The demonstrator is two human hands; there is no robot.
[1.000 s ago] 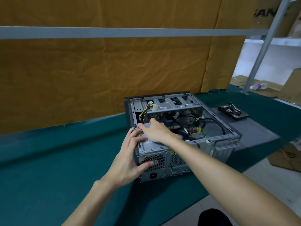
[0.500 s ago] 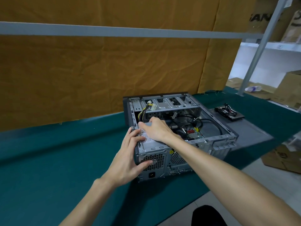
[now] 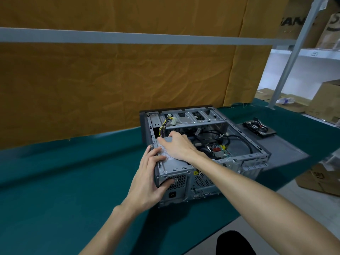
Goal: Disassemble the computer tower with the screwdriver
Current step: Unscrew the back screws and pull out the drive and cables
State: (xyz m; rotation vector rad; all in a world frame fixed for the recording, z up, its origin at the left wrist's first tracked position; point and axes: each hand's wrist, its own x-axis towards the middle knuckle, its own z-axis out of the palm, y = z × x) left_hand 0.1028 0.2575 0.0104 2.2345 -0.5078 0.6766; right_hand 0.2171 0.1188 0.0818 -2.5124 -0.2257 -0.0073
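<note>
computer tower (image 3: pixel 237 137) lies open-side up on the green table (image 3: pixel 55 190). left hand (image 3: pixel 149 177) grips its rear corner (thumb on fan grille); right hand (image 3: pixel 176 146) apparently grasps the power supply (image 3: pixel 176 163) inside.

My right hand (image 3: pixel 177 146) creeps a touch further over the power supply (image 3: pixel 174 163), fingers now reaching its far edge by the yellow wires (image 3: pixel 162 127); my left hand (image 3: pixel 149 178) barely shifts its grip on the corner.

my view: wrinkly mustard cloth backdrop (image 3: pixel 119 80) far | grey rail (image 3: pixel 128 38) across it | green tabletop (image 3: pixel 55 181) near | cardboard boxes (image 3: pixel 327 100), white shelf (image 3: pixel 312 52) right
</note>
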